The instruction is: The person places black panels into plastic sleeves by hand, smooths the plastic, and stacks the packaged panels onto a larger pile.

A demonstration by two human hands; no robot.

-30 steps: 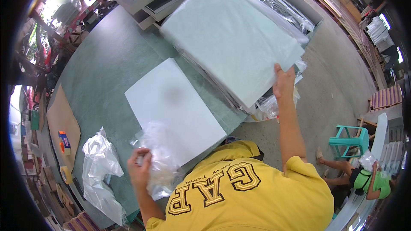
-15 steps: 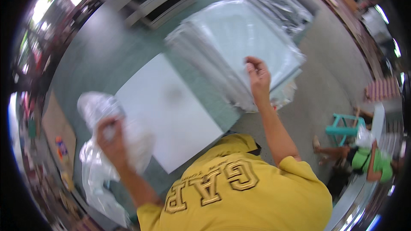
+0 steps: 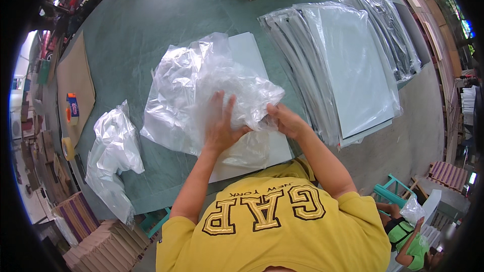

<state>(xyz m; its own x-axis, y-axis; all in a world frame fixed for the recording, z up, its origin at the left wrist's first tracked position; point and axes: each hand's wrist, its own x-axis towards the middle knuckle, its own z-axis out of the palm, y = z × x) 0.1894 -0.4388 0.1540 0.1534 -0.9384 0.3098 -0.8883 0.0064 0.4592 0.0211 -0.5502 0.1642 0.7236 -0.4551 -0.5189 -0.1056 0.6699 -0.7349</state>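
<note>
A crumpled clear plastic bag (image 3: 179, 83) lies spread across a white sheet (image 3: 247, 53) on the green tabletop (image 3: 126, 55). My left hand (image 3: 222, 130) rests against the bag with fingers apart, slightly smeared by motion. At the bag's right edge, my right hand (image 3: 288, 121) pinches the plastic between thumb and fingers. Most of the sheet is hidden under the bag; its upper right and lower edges show.
To the right stands a stack of plastic-wrapped pale sheets (image 3: 348, 70), with more wrapped pieces (image 3: 396, 45) behind. A second plastic bag (image 3: 116, 146) lies left. Tape rolls (image 3: 72, 113) sit on brown board (image 3: 75, 70). A person in green (image 3: 413, 249) is at lower right.
The plastic bag has come from the left onto the white sheet. My right hand has moved from above the wrapped stack to the bag's edge. The view has turned.
</note>
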